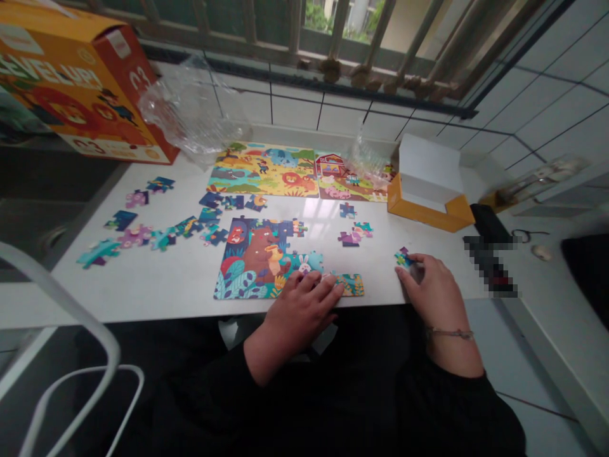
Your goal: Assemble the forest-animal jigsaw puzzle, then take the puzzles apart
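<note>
A partly joined jigsaw puzzle [261, 254] showing a brown bear among leaves lies near the table's front edge. Across its lower right part rests my left hand [307, 295], fingers stretched out and covering some of the picture. To the right, my right hand [425, 279] pinches a puzzle piece [402, 257] with green, blue and purple on it, at the table surface. Between the puzzle and that hand lie loose pieces, among them a purple and teal cluster [354, 235] and a dark blue piece [347, 210].
Several loose pieces [136, 236] spread over the left of the white table [157, 285]. Behind are a safari picture [266, 171], a farm picture [340, 178], clear plastic wrap [195, 114], an orange puzzle box [80, 89] and an open yellow box [428, 209]. A white cable [102, 330] crosses the lower left.
</note>
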The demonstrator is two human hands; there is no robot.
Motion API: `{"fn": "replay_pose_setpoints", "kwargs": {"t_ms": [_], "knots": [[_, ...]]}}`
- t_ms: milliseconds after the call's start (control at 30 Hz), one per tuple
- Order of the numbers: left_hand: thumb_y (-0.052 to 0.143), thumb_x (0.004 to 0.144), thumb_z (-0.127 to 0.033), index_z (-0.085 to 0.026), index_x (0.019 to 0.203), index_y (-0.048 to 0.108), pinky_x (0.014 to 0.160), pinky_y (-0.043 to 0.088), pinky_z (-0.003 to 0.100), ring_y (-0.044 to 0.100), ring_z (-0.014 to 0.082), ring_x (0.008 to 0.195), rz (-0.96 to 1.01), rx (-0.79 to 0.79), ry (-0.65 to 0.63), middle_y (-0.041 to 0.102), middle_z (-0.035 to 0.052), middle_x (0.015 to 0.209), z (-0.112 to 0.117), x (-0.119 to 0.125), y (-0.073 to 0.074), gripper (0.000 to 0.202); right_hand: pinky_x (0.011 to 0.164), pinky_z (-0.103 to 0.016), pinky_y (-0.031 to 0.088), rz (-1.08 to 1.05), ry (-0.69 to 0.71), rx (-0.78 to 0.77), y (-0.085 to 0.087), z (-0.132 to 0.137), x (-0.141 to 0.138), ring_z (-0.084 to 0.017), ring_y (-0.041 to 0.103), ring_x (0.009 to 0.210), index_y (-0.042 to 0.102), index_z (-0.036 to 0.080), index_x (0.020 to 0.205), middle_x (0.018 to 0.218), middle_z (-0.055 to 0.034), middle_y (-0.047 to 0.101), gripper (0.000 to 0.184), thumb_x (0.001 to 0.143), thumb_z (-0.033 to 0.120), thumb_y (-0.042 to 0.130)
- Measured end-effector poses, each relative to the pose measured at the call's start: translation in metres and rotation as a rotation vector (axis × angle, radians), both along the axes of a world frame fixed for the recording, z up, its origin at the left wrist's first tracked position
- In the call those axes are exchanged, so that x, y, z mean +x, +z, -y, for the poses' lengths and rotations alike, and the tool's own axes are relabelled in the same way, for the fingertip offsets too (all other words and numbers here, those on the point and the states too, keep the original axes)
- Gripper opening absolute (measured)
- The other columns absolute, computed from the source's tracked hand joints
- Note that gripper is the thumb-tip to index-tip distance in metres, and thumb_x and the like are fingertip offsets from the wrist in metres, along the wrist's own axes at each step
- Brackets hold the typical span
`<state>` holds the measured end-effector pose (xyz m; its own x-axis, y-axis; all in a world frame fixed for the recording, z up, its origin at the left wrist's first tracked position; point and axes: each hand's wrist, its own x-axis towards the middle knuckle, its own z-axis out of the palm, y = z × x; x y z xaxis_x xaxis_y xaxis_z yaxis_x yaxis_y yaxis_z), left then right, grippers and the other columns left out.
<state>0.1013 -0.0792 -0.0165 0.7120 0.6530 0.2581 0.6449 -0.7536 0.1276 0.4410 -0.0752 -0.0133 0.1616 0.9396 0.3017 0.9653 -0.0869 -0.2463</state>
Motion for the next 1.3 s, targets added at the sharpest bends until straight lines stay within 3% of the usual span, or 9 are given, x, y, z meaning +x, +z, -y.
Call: {"fn": "replay_pose_setpoints", "kwargs": {"t_ms": [200, 333, 433, 600, 700, 1000, 1300], "knots": [[0.071, 0.104, -0.047, -0.027, 0.151, 0.060, 0.112, 0.041, 0.052, 0.055, 0.0310, 0.133, -0.003, -0.005, 0.001, 0.066, 0.0062, 0.154, 0.000, -0.001, 0.001, 0.052, 0.087, -0.048, 0.054, -0.054, -0.061, -0.066, 0.001, -0.010, 0.015, -0.031, 0.066, 0.087, 0.073, 0.019, 0.118, 0.104, -0.0154, 0.075, 0.042, 0.099, 0.055, 0.063], [0.070, 0.105, -0.047, -0.027, 0.152, 0.059, 0.111, 0.041, 0.052, 0.055, 0.0312, 0.134, -0.007, 0.000, 0.007, 0.065, 0.0065, 0.155, 0.000, -0.001, 0.000, 0.052, 0.089, -0.049, 0.056, -0.063, -0.018, -0.082, 0.004, -0.015, 0.022, -0.032, 0.067, 0.091, 0.073, 0.018, 0.116, 0.107, -0.0164, 0.075, 0.040, 0.100, 0.053, 0.063], [0.070, 0.105, -0.048, -0.027, 0.151, 0.059, 0.111, 0.041, 0.052, 0.056, 0.0317, 0.133, -0.011, 0.006, 0.006, 0.065, 0.0076, 0.155, 0.000, -0.001, 0.000, 0.051, 0.097, -0.052, 0.057, -0.084, 0.140, -0.041, 0.009, -0.014, 0.011, -0.033, 0.069, 0.103, 0.071, 0.017, 0.125, 0.118, -0.0186, 0.073, 0.037, 0.102, 0.045, 0.063], [0.070, 0.105, -0.046, -0.027, 0.150, 0.060, 0.110, 0.041, 0.052, 0.056, 0.0316, 0.133, -0.011, 0.005, 0.004, 0.066, 0.0072, 0.154, 0.000, 0.000, 0.002, 0.050, 0.107, -0.049, 0.059, -0.204, 0.511, -0.099, 0.018, -0.009, -0.037, -0.030, 0.068, 0.125, 0.071, 0.025, 0.134, 0.134, -0.0150, 0.067, 0.029, 0.108, 0.029, 0.059], [0.069, 0.106, -0.046, -0.027, 0.152, 0.059, 0.110, 0.041, 0.053, 0.055, 0.0319, 0.133, -0.013, 0.010, 0.004, 0.065, 0.0070, 0.154, 0.000, 0.000, 0.001, 0.051, 0.108, -0.050, 0.061, -0.179, 0.603, -0.119, 0.018, -0.011, -0.059, -0.029, 0.069, 0.125, 0.075, 0.027, 0.132, 0.136, -0.0142, 0.066, 0.029, 0.108, 0.022, 0.057], [0.068, 0.106, -0.045, -0.029, 0.151, 0.060, 0.111, 0.041, 0.053, 0.055, 0.0323, 0.134, -0.010, 0.010, 0.010, 0.064, 0.0073, 0.155, 0.000, 0.001, -0.001, 0.049, 0.101, -0.051, 0.065, -0.103, 0.621, -0.079, 0.011, -0.018, -0.066, -0.028, 0.072, 0.114, 0.081, 0.025, 0.118, 0.136, -0.0157, 0.067, 0.029, 0.105, 0.013, 0.059], [0.069, 0.105, -0.045, -0.027, 0.153, 0.059, 0.110, 0.040, 0.052, 0.054, 0.0314, 0.134, -0.016, 0.012, 0.008, 0.065, 0.0069, 0.153, 0.000, 0.000, -0.001, 0.052, 0.097, -0.049, 0.065, -0.147, 0.602, -0.017, 0.009, -0.011, -0.080, -0.028, 0.073, 0.109, 0.082, 0.025, 0.116, 0.117, -0.0128, 0.075, 0.022, 0.109, 0.024, 0.061]]}}
